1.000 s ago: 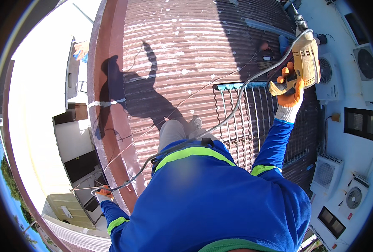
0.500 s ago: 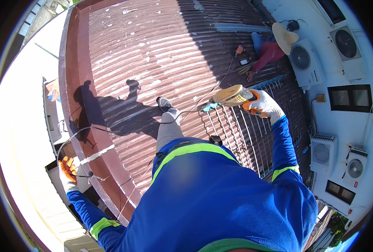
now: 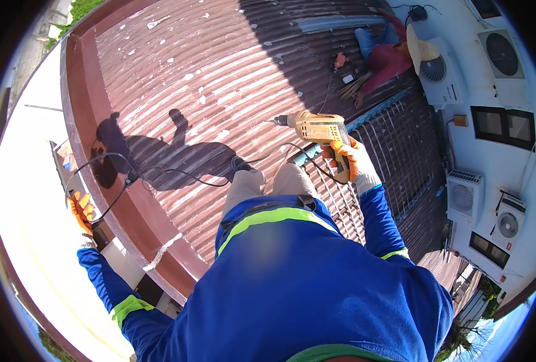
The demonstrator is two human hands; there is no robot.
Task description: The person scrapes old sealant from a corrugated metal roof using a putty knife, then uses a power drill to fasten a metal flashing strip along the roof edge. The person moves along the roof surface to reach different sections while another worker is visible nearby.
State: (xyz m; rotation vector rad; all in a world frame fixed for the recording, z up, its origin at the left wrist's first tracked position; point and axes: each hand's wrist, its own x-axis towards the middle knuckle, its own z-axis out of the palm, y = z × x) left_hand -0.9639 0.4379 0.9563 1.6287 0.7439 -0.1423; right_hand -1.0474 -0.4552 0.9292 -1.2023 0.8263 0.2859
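In my right hand (image 3: 347,160), gloved in white and orange, is a yellow corded power drill (image 3: 316,128). Its dark chuck and thin bit point left over the roof. From the handle a black cord (image 3: 204,181) loops left across my legs. My left hand (image 3: 82,212), in a matching glove, is raised out past the roof's edge at the left. Its fingers are curled round the cord, which bends up and back from it. A dark plug or joint (image 3: 132,177) hangs along the cord above the red gutter.
I stand on a reddish corrugated metal roof (image 3: 177,72) with a raised edge (image 3: 78,114) at left. A metal grille (image 3: 395,145) lies right. Another person in a straw hat (image 3: 422,51) crouches far right beside a red tool (image 3: 340,60). Air conditioner units (image 3: 466,196) line the white wall.
The drill has swung round to show its side, with the bit pointing left. My left hand has moved up and left with the cord. My second leg now shows, and the other person has shifted.
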